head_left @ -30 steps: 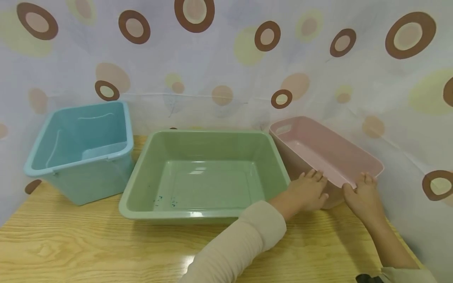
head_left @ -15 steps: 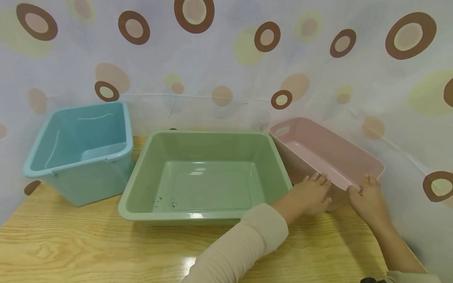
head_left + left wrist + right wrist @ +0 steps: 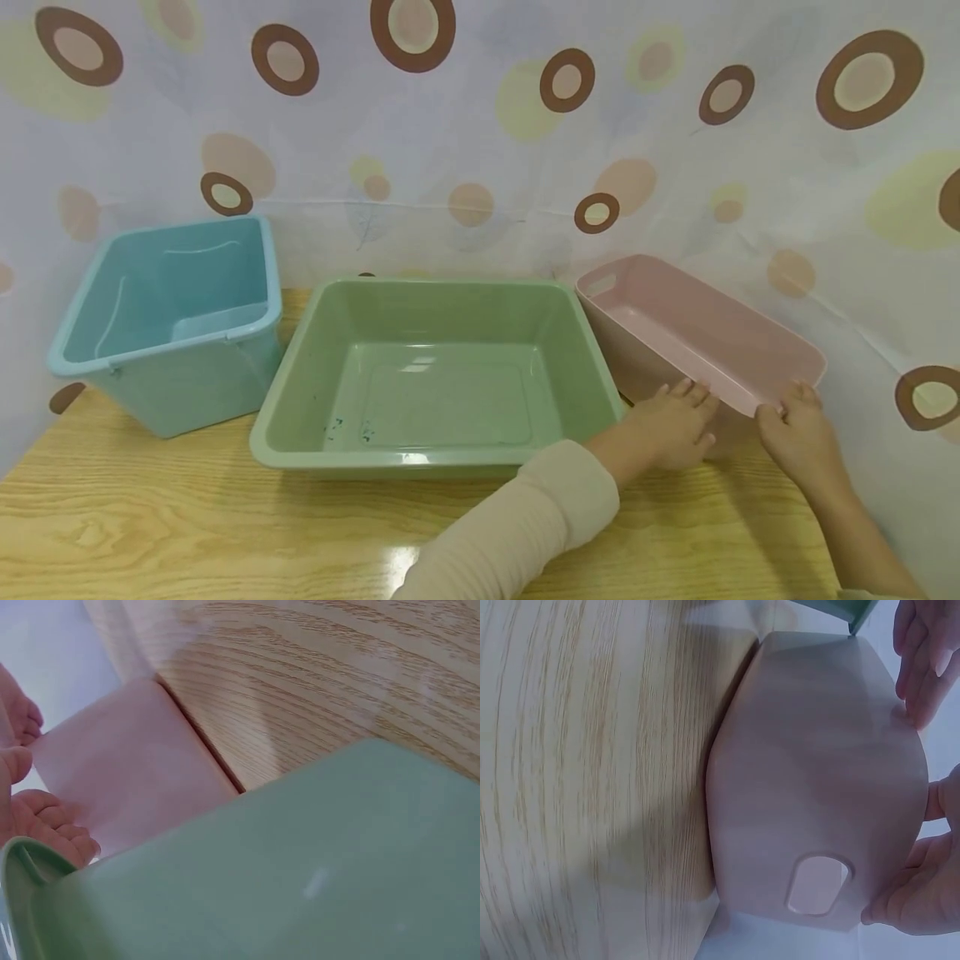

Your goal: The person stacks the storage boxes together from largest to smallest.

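Three empty bins (image 3: 438, 375), hands (image 3: 675, 417) on pink (image 3: 697, 333)

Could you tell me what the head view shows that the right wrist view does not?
Only the head view shows the blue bin, the inside of the green tub, the spotted curtain and the left sleeve. Only the right wrist view shows the pink bin's near end wall from outside, with its handle cut-out. Both show the pink bin, the wooden table, and the left hand and right hand on the bin's near end.
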Tool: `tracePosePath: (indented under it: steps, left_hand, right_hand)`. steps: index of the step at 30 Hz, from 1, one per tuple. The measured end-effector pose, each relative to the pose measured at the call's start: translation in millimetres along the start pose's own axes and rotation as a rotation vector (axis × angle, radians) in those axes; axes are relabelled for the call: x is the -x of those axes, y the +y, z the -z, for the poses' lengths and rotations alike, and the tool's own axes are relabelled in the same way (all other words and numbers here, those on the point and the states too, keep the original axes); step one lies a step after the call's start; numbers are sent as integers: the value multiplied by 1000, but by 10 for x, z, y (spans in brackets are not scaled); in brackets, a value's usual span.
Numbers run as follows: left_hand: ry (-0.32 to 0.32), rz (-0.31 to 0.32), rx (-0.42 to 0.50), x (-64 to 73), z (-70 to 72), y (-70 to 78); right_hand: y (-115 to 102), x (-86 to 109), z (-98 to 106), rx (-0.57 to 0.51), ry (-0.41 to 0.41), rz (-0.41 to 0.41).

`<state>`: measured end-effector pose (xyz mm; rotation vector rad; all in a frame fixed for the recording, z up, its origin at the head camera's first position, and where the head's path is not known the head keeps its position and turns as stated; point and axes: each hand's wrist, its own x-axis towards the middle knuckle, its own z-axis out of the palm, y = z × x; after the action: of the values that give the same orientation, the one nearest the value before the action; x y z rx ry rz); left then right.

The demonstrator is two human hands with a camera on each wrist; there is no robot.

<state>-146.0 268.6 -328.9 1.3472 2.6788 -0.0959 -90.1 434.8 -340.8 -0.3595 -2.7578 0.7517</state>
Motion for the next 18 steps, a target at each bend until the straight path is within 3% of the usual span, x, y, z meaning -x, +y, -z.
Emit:
tracePosePath:
  steps: [13,18]
  left_hand:
    - [-12,-14,5,31,-14,71]
    - [-14,-17,-45,41,9,91]
  right_hand:
    - [91,19,36,-8,-14,-13]
    - [129,19,76,-27,-57,-17]
